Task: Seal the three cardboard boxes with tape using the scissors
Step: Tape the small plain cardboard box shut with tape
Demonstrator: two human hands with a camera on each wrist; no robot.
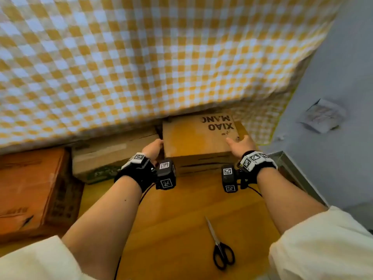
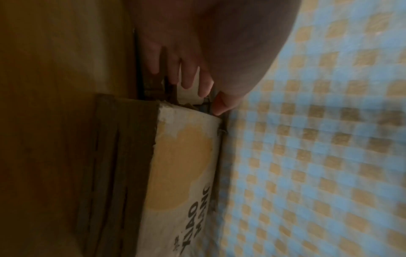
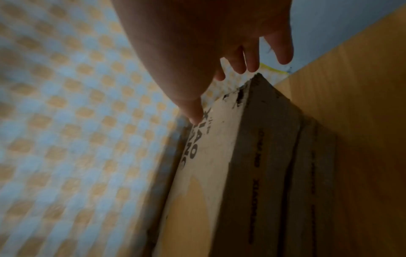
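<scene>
1. Three cardboard boxes sit on the wooden floor (image 1: 181,209) at the foot of a yellow-checked cloth (image 1: 141,57): the printed box (image 1: 193,136) marked "XIAO MANG", a pale box (image 1: 113,156) just to its left, and an orange-brown box (image 1: 30,184) further left.
2. Left hand (image 1: 154,147): at the printed box's left side, in the gap beside the pale box; fingers (image 2: 189,76) extended and relaxed, gripping nothing.
3. Right hand (image 1: 241,145): over the printed box's right end; fingers (image 3: 283,47) spread and straight, thumb tip touching the top face near the lettering.
4. Scissors (image 1: 220,247): closed, black-handled, lying on the floor between the forearms, well apart from both hands.
5. Small white packet (image 1: 321,116): on the grey floor at right.
</scene>
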